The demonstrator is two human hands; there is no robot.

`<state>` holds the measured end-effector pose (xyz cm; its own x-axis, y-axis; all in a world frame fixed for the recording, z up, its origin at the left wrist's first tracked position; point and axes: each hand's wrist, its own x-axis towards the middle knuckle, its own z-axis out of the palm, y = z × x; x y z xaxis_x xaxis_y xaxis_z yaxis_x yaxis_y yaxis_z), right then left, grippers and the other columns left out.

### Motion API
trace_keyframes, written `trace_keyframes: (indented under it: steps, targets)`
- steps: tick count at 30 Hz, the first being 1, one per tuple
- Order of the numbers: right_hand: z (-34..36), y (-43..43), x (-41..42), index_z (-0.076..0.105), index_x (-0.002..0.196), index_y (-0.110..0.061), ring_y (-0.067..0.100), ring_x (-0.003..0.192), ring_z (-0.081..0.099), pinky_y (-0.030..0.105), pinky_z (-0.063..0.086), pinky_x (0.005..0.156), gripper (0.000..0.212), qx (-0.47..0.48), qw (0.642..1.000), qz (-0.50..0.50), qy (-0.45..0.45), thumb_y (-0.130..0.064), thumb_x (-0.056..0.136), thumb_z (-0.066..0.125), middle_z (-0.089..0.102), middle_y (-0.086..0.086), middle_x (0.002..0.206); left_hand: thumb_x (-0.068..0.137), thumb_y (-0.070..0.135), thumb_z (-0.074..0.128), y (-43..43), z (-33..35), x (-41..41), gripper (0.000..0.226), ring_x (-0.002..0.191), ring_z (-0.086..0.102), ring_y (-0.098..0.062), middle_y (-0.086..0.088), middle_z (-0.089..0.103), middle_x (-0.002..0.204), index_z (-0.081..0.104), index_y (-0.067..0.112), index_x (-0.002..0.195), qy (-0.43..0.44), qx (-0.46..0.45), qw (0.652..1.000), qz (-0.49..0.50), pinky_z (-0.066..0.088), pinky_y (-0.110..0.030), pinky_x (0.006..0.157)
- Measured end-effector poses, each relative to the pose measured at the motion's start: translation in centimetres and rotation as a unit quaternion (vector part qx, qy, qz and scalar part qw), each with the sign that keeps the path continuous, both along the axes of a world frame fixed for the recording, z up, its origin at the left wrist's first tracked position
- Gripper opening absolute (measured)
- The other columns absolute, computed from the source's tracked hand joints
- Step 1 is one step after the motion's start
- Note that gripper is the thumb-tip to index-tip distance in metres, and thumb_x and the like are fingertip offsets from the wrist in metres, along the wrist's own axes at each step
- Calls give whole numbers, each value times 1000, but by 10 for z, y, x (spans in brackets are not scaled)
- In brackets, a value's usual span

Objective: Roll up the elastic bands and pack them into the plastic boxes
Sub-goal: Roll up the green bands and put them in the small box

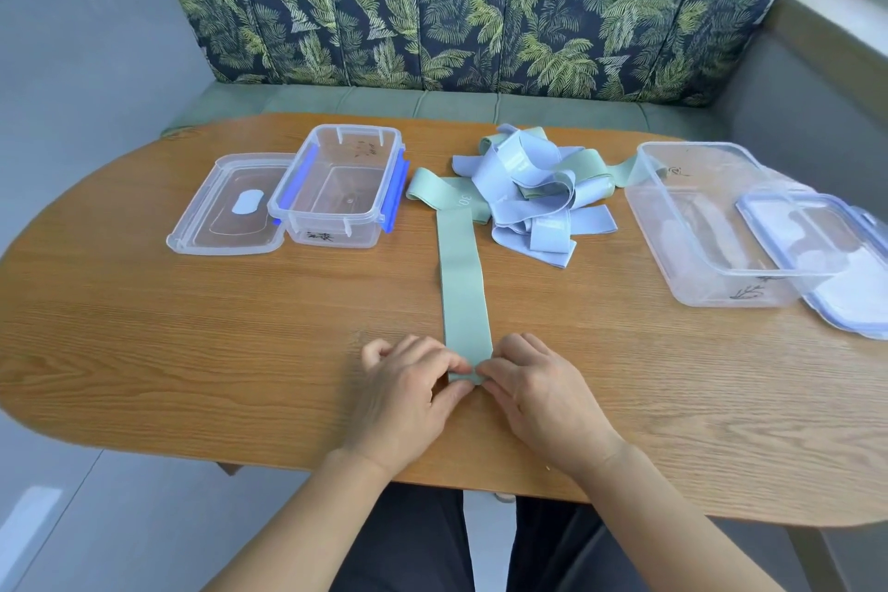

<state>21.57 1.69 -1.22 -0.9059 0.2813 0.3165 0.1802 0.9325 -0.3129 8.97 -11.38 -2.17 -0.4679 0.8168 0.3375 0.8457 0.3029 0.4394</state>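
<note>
One oval wooden table (pixel 144 351), bearing elastic bands (pixel 528 188), fronts a leaf-patterned sofa (pixel 480 5).

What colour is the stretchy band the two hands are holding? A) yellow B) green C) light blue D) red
B: the left hand and the right hand pinch the near end of the green band, which lies straight on the table.

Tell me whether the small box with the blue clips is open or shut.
Open: the small box has no lid on; its lid lies flat beside it.
</note>
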Motion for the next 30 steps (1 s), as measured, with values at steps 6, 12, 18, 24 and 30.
trace_keyframes:
  steps: [6, 12, 18, 24, 30]
  targets:
    - [3, 5, -5, 65, 76, -15, 17, 64, 45, 31, 45, 50, 10, 22, 999, 8, -23, -8, 83, 63, 47, -4, 73, 86, 57, 46, 1, 0, -2, 27, 89, 51, 2, 24, 59, 87, 65, 38, 86, 4, -2, 1000, 10, 16, -27, 83]
    - [3, 5, -5, 63, 72, -15, 16, 65, 44, 30, 45, 51, 15, 43, 999, 16, -15, -15, 85, 56, 48, -3, 74, 86, 55, 47, 4, -1, -2, 29, 90, 51, -1, 22, 60, 86, 68, 35, 84, 13, 16, 1000, 5, 18, -30, 83]
    - [4, 2, -7, 62, 70, -14, 17, 64, 48, 31, 47, 49, 12, 48, 999, 4, -22, -12, 81, 64, 48, -2, 72, 86, 53, 48, 7, 1, -10, 29, 100, 50, -3, 19, 59, 101, 68, 33, 83, 15, 10, 999, -31, 22, -32, 85]
    - [6, 4, -8, 59, 65, -15, 17, 60, 44, 26, 38, 46, 18, 76, 996, 13, -41, -4, 71, 72, 46, -2, 69, 88, 50, 52, 2, 9, -23, 24, 107, 50, 2, 24, 61, 107, 62, 35, 102, 18, -42, 997, -61, 17, -28, 95]
    - [6, 4, -9, 56, 64, -14, 17, 59, 41, 27, 38, 47, 22, 88, 995, 37, -29, 3, 69, 69, 45, -1, 69, 86, 38, 63, -4, 10, -18, 10, 103, 54, 0, 23, 65, 97, 58, 35, 94, 33, -37, 997, -59, 12, -32, 99]
